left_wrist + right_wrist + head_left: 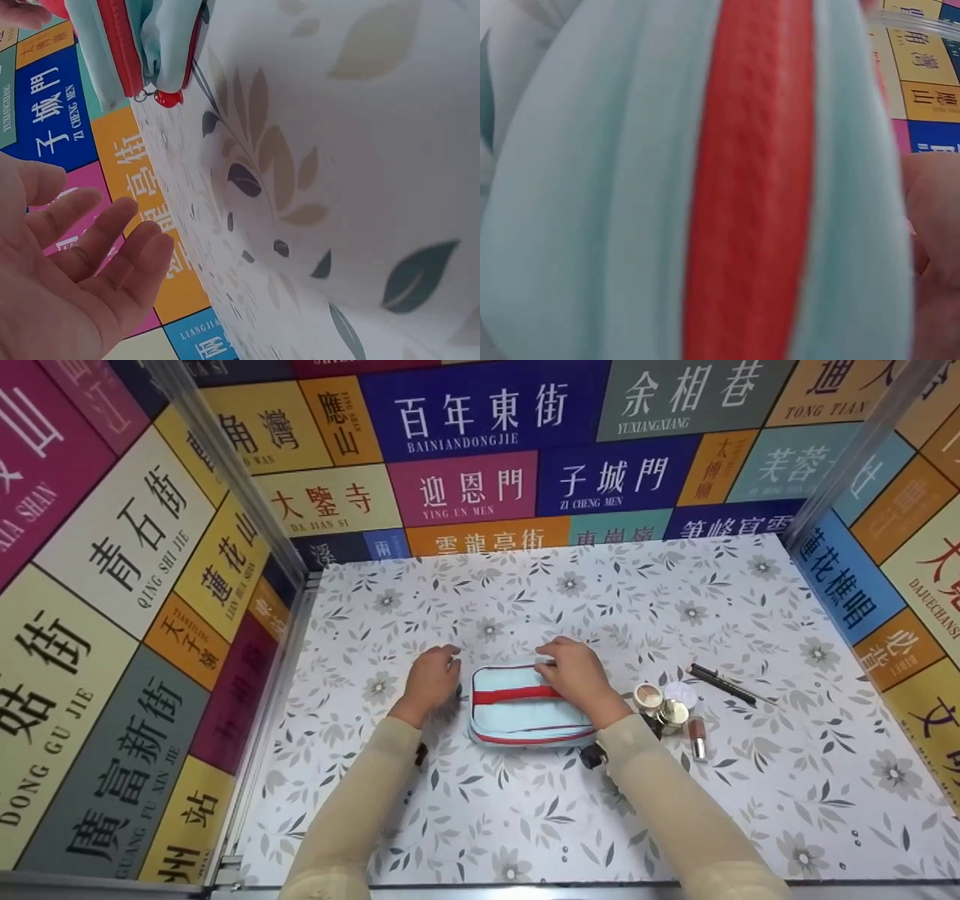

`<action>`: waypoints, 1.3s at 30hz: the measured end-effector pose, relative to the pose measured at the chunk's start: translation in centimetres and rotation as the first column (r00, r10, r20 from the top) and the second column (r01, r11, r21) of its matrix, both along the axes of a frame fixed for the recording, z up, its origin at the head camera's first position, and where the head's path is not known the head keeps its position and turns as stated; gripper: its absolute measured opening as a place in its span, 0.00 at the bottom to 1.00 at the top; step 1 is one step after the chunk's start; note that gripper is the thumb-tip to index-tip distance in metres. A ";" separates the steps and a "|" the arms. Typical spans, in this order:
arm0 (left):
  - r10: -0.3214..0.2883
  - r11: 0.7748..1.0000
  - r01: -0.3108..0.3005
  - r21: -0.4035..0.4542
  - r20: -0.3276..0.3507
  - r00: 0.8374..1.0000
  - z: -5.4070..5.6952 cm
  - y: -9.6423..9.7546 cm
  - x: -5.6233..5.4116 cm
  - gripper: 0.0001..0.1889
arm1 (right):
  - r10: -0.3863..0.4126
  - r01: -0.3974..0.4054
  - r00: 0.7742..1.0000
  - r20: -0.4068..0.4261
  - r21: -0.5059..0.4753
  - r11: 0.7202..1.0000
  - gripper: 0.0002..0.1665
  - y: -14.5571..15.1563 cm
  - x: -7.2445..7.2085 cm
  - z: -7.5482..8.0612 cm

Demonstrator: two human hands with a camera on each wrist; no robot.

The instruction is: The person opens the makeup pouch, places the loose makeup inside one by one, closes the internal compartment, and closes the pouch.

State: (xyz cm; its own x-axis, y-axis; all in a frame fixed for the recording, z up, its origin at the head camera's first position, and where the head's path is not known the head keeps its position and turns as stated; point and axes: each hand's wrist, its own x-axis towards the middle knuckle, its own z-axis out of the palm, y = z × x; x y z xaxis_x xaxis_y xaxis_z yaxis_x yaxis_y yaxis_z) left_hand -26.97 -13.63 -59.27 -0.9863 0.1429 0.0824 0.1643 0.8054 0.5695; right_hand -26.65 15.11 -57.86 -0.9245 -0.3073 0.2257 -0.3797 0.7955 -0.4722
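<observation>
A pale blue cosmetic pouch (517, 718) with red trim and a broad red band lies on the table in the head view. My right hand (583, 673) grips its back right edge, thumb and fingers curled there; the exact grip is partly hidden. Just left of the pouch, my left hand (431, 681) is apart from it, fingers loosely bent with nothing in them. The left wrist view shows that hand (82, 277) palm-side, below a small red bead (169, 98) hanging from the pouch's end. Pouch fabric and the red band (750, 180) fill most of the right wrist view.
Right of the pouch lie a round palette (648, 696), a white round compact (679, 694), a gold-toned container (674, 712), a lip gloss tube (698, 739) and dark slim pencils (721, 684). Sign-printed walls (465, 487) border the floral tabletop (510, 817).
</observation>
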 end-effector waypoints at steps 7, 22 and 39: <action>-0.039 0.999 0.040 -0.019 0.025 0.999 0.0 1.2 -0.5 0.17 | -0.023 0.021 0.999 0.029 0.053 0.998 0.20 -0.7 -0.3 -1.1; -0.104 0.995 0.104 0.003 0.120 0.987 -0.7 2.6 -1.6 0.17 | -0.048 0.029 0.990 0.133 0.141 0.990 0.22 -1.2 0.0 -2.3; -0.283 0.959 0.270 0.086 0.316 0.905 -1.1 3.4 -3.7 0.18 | -0.004 -0.004 0.998 0.062 0.136 0.991 0.13 -1.2 0.1 -3.3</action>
